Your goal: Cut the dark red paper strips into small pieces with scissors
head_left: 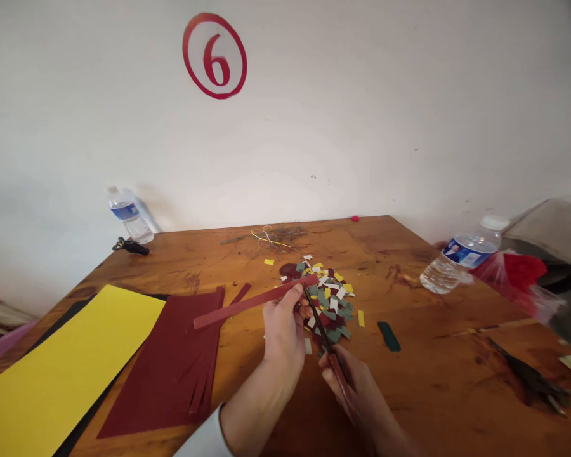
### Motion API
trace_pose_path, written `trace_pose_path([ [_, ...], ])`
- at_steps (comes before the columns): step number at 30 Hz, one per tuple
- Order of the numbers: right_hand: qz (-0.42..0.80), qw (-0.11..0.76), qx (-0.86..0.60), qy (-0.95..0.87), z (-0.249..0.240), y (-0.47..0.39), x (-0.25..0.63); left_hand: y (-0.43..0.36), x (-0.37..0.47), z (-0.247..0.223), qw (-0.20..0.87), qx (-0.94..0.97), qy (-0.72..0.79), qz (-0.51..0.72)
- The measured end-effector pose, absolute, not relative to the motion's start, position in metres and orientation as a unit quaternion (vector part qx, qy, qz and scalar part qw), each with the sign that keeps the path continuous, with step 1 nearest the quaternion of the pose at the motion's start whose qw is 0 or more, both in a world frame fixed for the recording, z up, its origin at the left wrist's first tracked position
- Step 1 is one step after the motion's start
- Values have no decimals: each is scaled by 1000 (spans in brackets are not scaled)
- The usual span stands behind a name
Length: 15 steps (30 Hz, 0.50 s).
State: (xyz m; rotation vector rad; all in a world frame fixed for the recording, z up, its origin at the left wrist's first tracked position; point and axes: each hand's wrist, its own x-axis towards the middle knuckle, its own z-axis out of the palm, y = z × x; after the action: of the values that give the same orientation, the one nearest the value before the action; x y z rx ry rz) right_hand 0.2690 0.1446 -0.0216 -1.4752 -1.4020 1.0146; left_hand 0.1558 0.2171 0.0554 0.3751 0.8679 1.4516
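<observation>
My left hand pinches a long dark red paper strip near its right end. In my right hand is a pair of scissors, its blades pointing up and left at the strip, just beside my left fingers. Whether the blades touch the paper I cannot tell. Under and behind both hands lies a pile of small cut paper pieces in green, yellow, white and dark red. Left of my hands are dark red sheets with several narrow strips lying on them.
A yellow sheet lies over black paper at the left. Water bottles stand at the back left and right. Dark pliers-like tool lies at right, a green piece nearer. Thin wires are by the wall.
</observation>
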Motion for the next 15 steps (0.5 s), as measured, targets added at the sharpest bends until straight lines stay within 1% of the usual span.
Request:
trace_pose_path([
  [5,429,403,-592,-551,-30,144,271,218,155,54,646,172,381,639],
  [15,425,408,-577,-566,-41,141,277,216,156,59,648,164,381,639],
])
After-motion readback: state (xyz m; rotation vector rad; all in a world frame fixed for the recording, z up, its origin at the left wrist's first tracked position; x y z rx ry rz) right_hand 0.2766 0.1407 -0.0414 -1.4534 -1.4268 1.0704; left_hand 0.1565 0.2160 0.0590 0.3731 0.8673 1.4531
